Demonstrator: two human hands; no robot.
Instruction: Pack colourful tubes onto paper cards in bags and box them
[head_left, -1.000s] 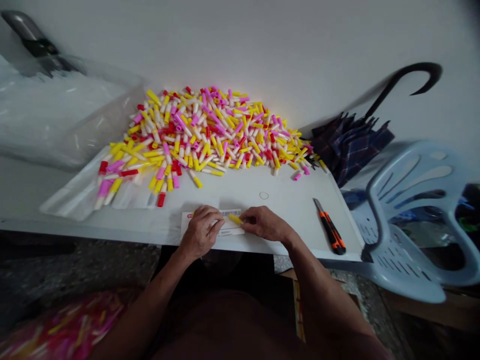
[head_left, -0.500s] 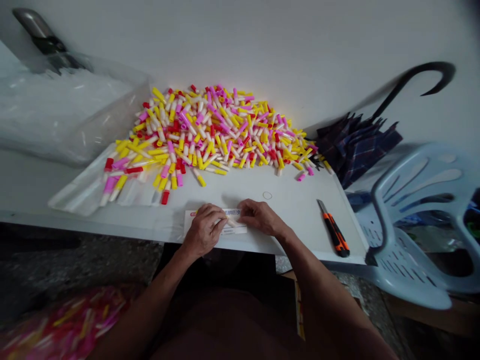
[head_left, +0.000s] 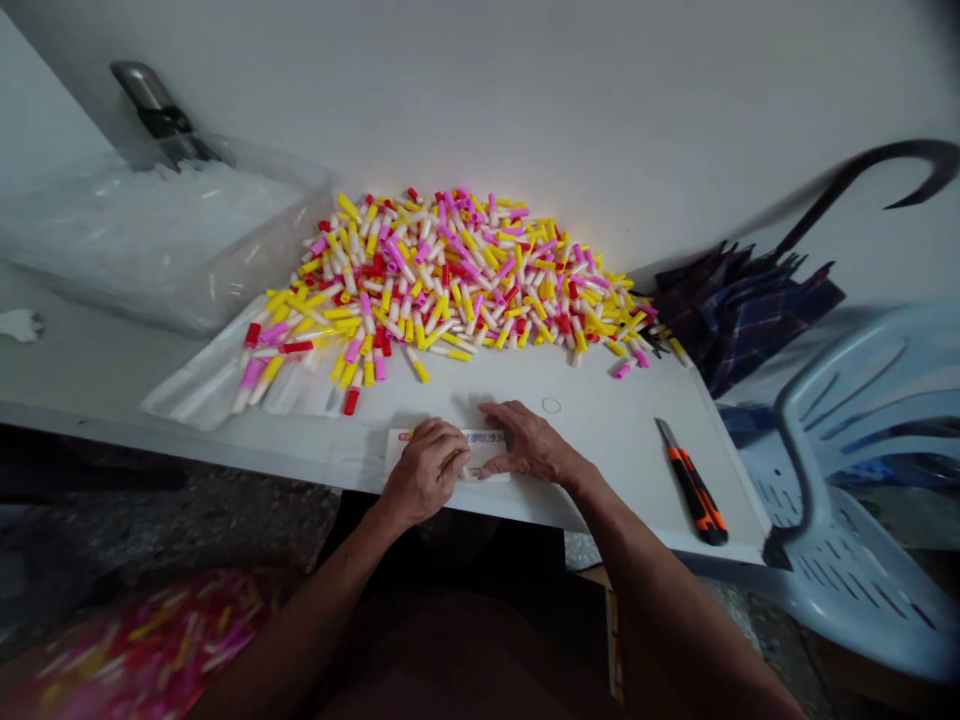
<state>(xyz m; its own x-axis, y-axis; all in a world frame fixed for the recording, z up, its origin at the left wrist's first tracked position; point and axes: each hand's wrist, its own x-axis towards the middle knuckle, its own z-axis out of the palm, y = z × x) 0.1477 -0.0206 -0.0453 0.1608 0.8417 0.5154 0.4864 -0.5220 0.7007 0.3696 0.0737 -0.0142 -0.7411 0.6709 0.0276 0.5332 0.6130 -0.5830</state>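
My left hand (head_left: 427, 472) is closed over a white printed card or box (head_left: 489, 437) at the table's front edge. A small pale tube (head_left: 470, 471) pokes out by its fingertips; most of it is hidden by the fingers. My right hand (head_left: 532, 445) rests over the card's right end, thumb and fingers apart, with nothing seen between them. Beyond the hands lies a big heap of small tubes (head_left: 450, 285), whitish with yellow, pink or red ends. Some of them lie on clear plastic bags (head_left: 202, 390) at the left.
A box cutter (head_left: 694, 485) with orange and black handle lies at the right. Near it is a rubber band (head_left: 551, 405). A folded umbrella (head_left: 742, 310) and a light blue chair (head_left: 847, 540) stand beyond. A large clear bag (head_left: 187, 240) occupies the left; more tubes (head_left: 165, 640) sit below.
The view has shifted, so the scene sits further right and lower. My right thumb and fingers have spread apart; my left hand stays closed with the pale tube at its fingertips.
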